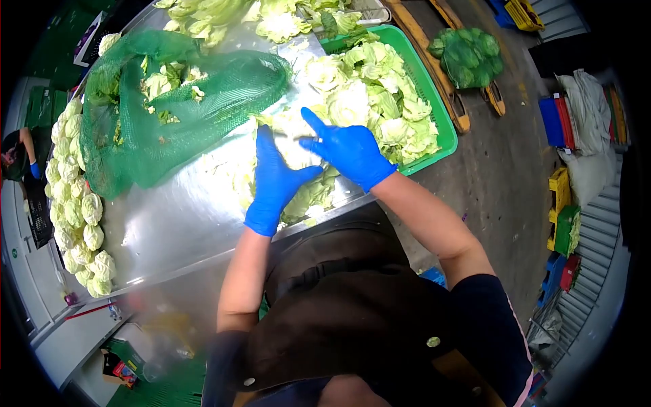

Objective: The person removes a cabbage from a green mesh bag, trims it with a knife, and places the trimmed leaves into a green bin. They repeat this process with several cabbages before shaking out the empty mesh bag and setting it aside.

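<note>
My left hand [274, 180], in a blue glove, rests among loose pale green cabbage leaves [312, 197] at the near edge of the metal table. Its fingers are stretched out and its thumb stands apart. To its right, my right hand [352, 152], also gloved in blue, touches the leaves with its fingers spread. Pale leaf pieces lie between the two hands, partly hidden by them. Just beyond my right hand, a green crate [444, 132] is heaped with cabbage leaves [380, 81].
A green net bag [224, 102] with leaf scraps lies on the metal table [163, 224]. Trimmed cabbage heads [91, 210] line the left edge. More leaves [278, 24] pile at the back. A netted sack of cabbages [468, 57] sits on a pallet jack [420, 51]. Another person's arm [28, 146] shows far left.
</note>
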Tool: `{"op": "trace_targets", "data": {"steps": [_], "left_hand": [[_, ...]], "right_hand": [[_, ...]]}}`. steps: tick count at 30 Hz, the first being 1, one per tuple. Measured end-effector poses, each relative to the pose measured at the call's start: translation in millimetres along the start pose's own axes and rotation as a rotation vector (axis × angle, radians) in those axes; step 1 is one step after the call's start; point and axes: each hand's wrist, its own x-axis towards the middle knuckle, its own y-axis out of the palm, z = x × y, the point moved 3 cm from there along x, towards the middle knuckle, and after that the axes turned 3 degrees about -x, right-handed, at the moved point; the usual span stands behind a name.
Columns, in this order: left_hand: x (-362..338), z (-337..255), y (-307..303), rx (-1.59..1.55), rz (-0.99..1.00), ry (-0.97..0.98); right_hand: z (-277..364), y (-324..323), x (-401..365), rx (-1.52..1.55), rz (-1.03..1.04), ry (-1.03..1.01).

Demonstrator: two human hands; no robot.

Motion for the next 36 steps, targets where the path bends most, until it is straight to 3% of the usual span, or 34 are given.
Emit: {"op": "trace_targets", "data": {"steps": [1,2,3,5,9,12,13,16,20,21,22,24,30,32,36], "left_hand": [[-2.7,0.2,0.0,0.045,0.014,0.029],[-5.9,0.1,1.6,0.089,0.025,0.058],[-12.2,9.1,8.4,0.131,0.028,0.145],[-14.5,7.7,3.5,0.164,0.049,0.133],[-5.2,1.6,-5.1,0.035,0.109,0.119],[-5.3,2.3,-3.3,0.143,0.134,0.139],[-6.6,0.8,-5.4,0.099,0.130,0.110],[-9.8,2.8,-6.9,0.104,0.103,0.079],[-16.5,-17.5,8.3,0.168,0.063,0.136],[-19.6,-13.7,10.9,0.206,0.023,0.139],[-20.2,-8.5,11.0,0.221,0.026,0.142],[-25.9,2.8,6.1,0.241,0.020,0.128],[-24.1,4.8,0.9,0.141,0.007,0.076],[-25.0,0.5,1.4,0.174,-0.007,0.086],[-26.2,-2.6,5.7,0.170,-0.021,0.117]], "right_hand": [[-3.9,-9.1,6.2,0.267,-0.192,0.026],[-17.0,-18.2,16.3,0.318,-0.072,0.156],[-24.5,-29.5,26.5,0.252,-0.034,0.136],[-30.8,-38.3,29.7,0.196,0.084,0.112],[-18.9,-30.8,3.6,0.312,0.074,-0.032],[-7.2,-14.3,12.2,0.467,0.030,-0.141],[-3.4,-11.4,19.5,0.390,0.120,-0.124],[7.2,-3.6,33.8,0.279,0.017,-0.282],[28.9,11.3,70.6,0.106,-0.068,-0.281],[19.3,18.0,79.7,0.337,-0.138,-0.280],[18.9,-2.7,83.4,0.234,-0.104,-0.228],[-0.2,-21.3,76.7,0.465,-0.113,-0.072],[-29.0,-60.0,1.2,0.170,0.395,-0.096],[-42.8,-56.5,-16.8,0.151,0.318,-0.228],[-42.1,-58.5,-7.1,0.084,0.259,-0.124]]}}
